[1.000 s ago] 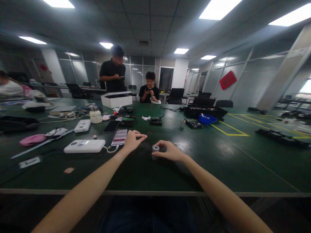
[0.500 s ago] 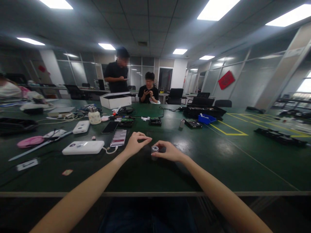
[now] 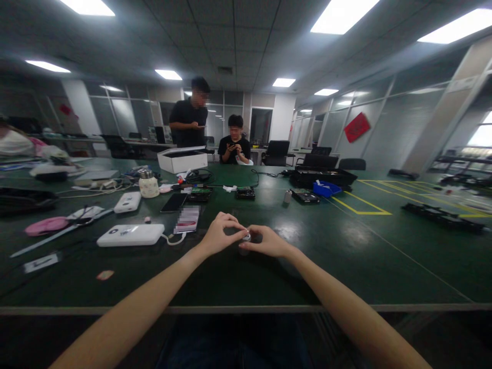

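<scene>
Near the front of the green table (image 3: 338, 277), a small grey cylinder (image 3: 243, 251) stands upright. My right hand (image 3: 267, 241) is closed around its side, thumb at the front and fingers behind. From the left, my left hand (image 3: 223, 233) reaches over its top with thumb and fingertips pinched together. Whatever that pinch holds, if anything, is too small to make out. The left fingers partly hide the cylinder's top end. A similar light cylinder (image 3: 287, 196) stands farther back, beside a dark flat device (image 3: 305, 196).
To the left lie a white power bank (image 3: 130, 234), a lit phone (image 3: 187, 219), a dark phone (image 3: 173, 202) and a patterned jar (image 3: 148, 185). Circuit boards (image 3: 245, 192), a blue tray (image 3: 326, 188) and a white box (image 3: 182, 160) stand farther back. Two people (image 3: 188, 120) are across the table.
My left hand has moved right and slightly down, bringing its fingertips onto the cylinder's top. My right hand keeps its hold in the same place.
</scene>
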Motion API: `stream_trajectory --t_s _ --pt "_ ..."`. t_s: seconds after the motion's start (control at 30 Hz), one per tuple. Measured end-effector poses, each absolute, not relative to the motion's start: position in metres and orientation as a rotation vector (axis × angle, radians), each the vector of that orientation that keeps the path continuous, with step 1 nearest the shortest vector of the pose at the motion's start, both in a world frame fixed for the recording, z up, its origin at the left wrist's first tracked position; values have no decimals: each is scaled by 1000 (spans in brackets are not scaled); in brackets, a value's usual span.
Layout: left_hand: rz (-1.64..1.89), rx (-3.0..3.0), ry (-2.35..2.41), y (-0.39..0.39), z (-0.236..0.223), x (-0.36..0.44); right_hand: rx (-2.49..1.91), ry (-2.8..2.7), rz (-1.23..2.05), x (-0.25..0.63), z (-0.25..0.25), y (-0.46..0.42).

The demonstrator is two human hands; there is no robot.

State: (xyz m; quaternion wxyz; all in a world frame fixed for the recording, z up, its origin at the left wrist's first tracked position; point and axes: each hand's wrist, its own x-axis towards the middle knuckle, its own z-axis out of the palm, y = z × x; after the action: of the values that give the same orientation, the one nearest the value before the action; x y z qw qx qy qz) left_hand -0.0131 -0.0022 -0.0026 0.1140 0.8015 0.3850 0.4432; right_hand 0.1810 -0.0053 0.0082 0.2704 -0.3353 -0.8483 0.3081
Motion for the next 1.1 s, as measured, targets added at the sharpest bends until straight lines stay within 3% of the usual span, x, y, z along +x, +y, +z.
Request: stream_trajectory --t_s 0.53,0.8,1.1 --pt "1380 2115 1222 -4 -3 -12 -922 -2141 787 179 15 -8" --pt "1428 2128 1329 -1 -5 -14 -899 -2026 577 180 14 4" --pt "1396 2143 1456 -3 -1 -15 -1505 -1884 251 218 -27 67"
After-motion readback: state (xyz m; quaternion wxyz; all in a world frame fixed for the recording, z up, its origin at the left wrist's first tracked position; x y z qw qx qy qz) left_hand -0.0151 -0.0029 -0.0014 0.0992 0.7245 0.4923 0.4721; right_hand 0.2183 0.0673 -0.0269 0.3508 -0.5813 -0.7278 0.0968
